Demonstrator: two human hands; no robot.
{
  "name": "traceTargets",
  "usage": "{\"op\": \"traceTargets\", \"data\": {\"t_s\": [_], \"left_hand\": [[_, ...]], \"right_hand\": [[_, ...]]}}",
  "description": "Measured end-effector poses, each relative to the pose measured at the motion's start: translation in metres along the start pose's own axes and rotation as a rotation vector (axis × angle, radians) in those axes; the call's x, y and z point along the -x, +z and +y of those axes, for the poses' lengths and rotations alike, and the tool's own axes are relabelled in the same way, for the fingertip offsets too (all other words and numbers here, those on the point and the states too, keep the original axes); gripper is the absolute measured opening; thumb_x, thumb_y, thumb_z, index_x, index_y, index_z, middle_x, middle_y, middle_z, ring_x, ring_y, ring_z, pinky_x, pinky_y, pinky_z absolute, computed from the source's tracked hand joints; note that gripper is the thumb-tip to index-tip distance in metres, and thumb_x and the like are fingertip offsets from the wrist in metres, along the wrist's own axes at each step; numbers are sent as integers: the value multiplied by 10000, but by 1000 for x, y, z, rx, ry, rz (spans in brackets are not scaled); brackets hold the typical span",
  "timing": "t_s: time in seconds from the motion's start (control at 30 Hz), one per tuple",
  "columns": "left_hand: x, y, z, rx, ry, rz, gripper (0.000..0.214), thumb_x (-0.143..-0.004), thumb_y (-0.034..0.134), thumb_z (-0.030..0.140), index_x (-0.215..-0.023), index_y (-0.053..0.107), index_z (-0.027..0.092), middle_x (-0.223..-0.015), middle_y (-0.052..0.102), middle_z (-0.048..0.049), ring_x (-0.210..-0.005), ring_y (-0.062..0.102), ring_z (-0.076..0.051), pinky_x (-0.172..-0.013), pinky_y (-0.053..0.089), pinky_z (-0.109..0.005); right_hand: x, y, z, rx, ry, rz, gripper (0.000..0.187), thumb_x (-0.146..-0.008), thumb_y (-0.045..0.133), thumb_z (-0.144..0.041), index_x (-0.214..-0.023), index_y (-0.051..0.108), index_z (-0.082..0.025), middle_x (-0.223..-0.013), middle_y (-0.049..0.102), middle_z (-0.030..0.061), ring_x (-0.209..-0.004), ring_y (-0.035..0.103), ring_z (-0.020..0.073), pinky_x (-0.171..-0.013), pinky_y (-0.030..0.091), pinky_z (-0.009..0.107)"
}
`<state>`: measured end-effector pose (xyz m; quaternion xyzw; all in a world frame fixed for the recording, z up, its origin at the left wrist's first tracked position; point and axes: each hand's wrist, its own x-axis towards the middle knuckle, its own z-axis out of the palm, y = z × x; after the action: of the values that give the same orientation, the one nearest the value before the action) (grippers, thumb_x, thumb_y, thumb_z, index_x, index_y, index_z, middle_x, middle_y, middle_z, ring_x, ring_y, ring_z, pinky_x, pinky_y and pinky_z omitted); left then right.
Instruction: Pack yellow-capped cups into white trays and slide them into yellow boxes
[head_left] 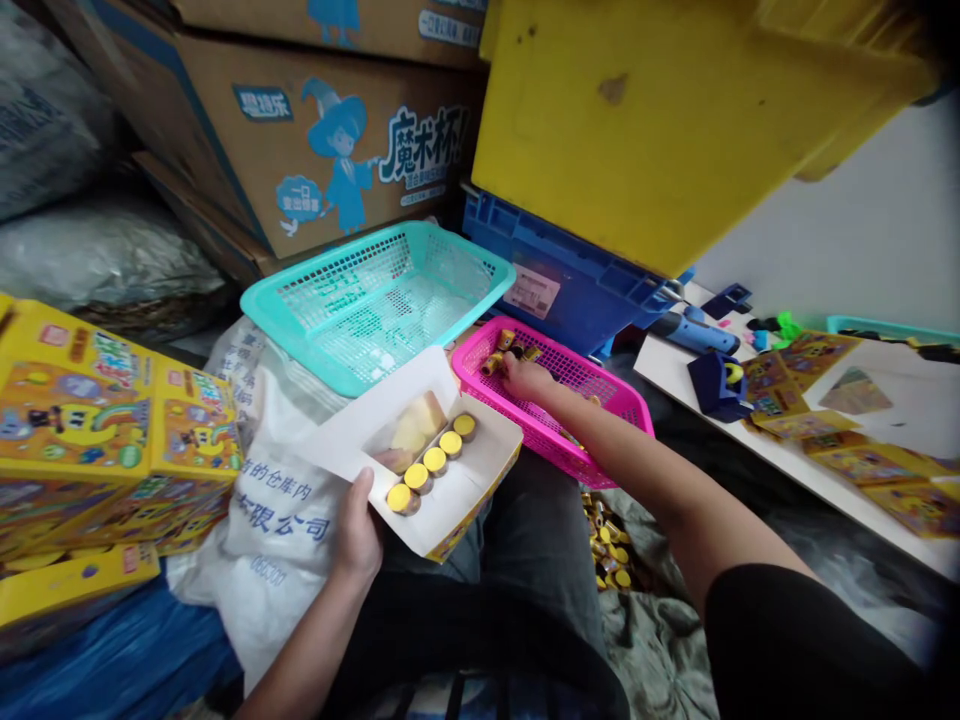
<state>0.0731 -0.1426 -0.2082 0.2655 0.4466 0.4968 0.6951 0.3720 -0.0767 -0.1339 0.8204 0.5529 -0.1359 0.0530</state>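
My left hand (358, 525) grips the underside of an open white cardboard box (480, 475) from below. Inside it, several small yellow-capped cylinders (427, 465) lie in a row beside a clear wrapped yellow item (415, 432). My right hand (525, 378) reaches into a pink plastic mesh basket (600, 390), among more yellow-capped cylinders (495, 355). Its fingertips are hidden, so I cannot tell whether it holds one.
A turquoise mesh basket (375, 310) sits behind the pink one, beside a blue crate (559, 290) under a tilted yellow bin (660, 120). Printed yellow boxes (82, 430) are stacked left, by a white sack (277, 530). Loose cylinders (607, 545) lie on grey cloth. Printed cards (825, 400) cover a white board.
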Motion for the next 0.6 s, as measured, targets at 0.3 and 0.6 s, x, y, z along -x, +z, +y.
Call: {"op": "traceTargets", "data": {"t_s": [0.3,0.6], "left_hand": [[10,0,-11,122,-3,-21,616,-656,788,709,-936,786,160,-1131,781,-135,-1259,632,-369,-1084,515,-452],[10,3,-6,114,10,-38,496,-720,750,629,-905,785,170,-996,784,-116,-1203,665,-358,-1017,572,-445]], "right_hand": [[109,-85,-4,-526,-539,121,410,-905,592,-273,-1310,640,-230,-1210,705,76,-906,695,210,-761,557,331],[135,4,-125,95,-948,-378,340,-855,741,-148,-1188,692,-191,-1079,765,77,-844,725,214,-623,477,273]]}}
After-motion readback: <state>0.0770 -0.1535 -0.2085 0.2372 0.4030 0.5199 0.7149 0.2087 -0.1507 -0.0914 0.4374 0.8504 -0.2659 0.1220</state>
